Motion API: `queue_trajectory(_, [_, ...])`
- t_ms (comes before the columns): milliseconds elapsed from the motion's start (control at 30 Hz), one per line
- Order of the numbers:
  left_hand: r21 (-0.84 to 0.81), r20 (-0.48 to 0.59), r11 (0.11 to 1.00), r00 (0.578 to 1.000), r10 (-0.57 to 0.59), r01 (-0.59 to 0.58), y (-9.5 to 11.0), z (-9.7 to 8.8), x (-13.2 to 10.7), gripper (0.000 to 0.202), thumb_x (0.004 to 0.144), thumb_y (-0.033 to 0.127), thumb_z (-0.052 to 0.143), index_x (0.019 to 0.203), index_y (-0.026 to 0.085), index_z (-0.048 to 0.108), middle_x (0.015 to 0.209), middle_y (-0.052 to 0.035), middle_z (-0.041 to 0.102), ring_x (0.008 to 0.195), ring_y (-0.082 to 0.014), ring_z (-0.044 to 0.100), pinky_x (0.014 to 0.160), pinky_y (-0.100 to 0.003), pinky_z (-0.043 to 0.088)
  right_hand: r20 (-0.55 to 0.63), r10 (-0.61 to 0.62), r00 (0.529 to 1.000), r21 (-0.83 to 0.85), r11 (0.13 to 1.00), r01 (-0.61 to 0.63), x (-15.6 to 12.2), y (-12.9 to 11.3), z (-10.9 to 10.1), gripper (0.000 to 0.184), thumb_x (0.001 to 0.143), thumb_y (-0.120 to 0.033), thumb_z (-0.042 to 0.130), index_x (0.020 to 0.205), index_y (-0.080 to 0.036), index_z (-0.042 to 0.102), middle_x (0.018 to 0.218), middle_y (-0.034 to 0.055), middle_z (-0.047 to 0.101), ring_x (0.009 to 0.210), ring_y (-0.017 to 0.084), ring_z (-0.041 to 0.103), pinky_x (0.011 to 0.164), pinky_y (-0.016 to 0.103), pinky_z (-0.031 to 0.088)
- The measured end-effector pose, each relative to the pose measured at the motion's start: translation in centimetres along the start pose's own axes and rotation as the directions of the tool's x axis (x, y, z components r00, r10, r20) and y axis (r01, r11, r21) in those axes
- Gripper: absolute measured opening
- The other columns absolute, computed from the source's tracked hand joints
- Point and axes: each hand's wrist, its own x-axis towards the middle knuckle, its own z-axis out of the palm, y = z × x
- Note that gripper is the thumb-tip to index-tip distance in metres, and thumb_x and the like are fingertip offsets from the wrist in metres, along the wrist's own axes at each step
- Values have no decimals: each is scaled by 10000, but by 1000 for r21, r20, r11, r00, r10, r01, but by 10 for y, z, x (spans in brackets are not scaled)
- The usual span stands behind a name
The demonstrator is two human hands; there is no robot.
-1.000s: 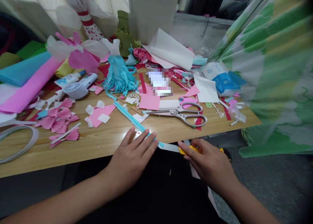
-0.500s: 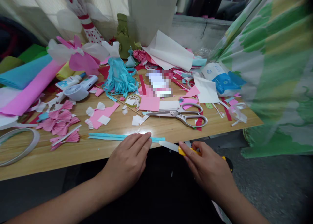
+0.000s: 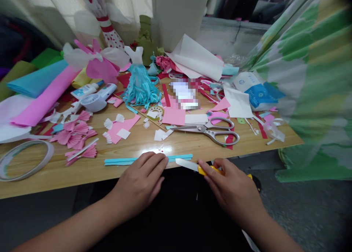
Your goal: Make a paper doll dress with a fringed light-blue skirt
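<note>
A narrow light-blue paper strip (image 3: 180, 157), folded or doubled lengthwise, lies along the table's front edge. My left hand (image 3: 144, 175) rests across its middle, fingers flat and close together, covering part of it. In my right hand (image 3: 231, 180) is a yellow-handled utility knife (image 3: 202, 169), gripped with the forefinger along its top. Its long blade (image 3: 185, 164) points left, its tip just below the strip's right part, near my left fingertips. Whether the blade touches the paper I cannot tell.
Large scissors (image 3: 206, 128) lie behind the strip. Pink crepe bows (image 3: 78, 134) and a tape roll (image 3: 27, 160) are at left. Further back stand a blue fringed paper dress (image 3: 140, 87), a glue bottle (image 3: 86, 90) and a blue-white packet (image 3: 257, 90). Paper scraps litter the wooden table (image 3: 82, 176).
The view has shifted slightly, moving the table contents rightward. Relative to the strip, my left hand and the knife tip are a little further left.
</note>
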Motion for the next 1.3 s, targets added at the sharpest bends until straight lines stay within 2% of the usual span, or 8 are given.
queue_trajectory(200, [6, -20, 1000, 1000, 23, -22, 0, 1, -1, 379, 819, 100, 525, 1194, 48, 551, 1150, -152, 598, 1072, -269, 491, 920, -416, 479, -8, -23, 1000, -1, 1000, 23, 8, -10, 2, 379, 898, -245, 457, 1263, -296, 543, 915, 105, 589, 748, 207, 557, 634, 323, 483])
queue_trajectory(500, [16, -17, 998, 998, 55, -55, -3, 2, -3, 417, 773, 30, 483, 1181, 43, 565, 1174, -139, 603, 1063, -283, 482, 911, -426, 486, 5, 5, 1000, -31, 1000, -5, 5, -12, 2, 382, 905, -264, 451, 1278, -293, 529, 893, 99, 582, 722, 204, 559, 607, 314, 475])
queue_trajectory(867, [9, -6, 999, 999, 33, -33, -3, 0, -3, 454, 746, 21, 481, 1192, 64, 555, 1182, -127, 608, 1040, -291, 473, 877, -466, 455, -29, 12, 999, -69, 998, -14, 3, -11, 1, 363, 908, -265, 442, 1253, -277, 554, 886, 105, 581, 706, 205, 567, 579, 303, 477])
queue_trajectory(1300, [6, 10, 1000, 1000, 6, -6, -3, 1, -5, 466, 759, 32, 466, 1216, 87, 540, 1201, -119, 599, 1059, -305, 455, 877, -480, 415, -57, 33, 998, -104, 994, -39, 4, -11, 3, 357, 915, -302, 426, 1247, -281, 555, 869, 84, 591, 694, 186, 576, 555, 257, 421])
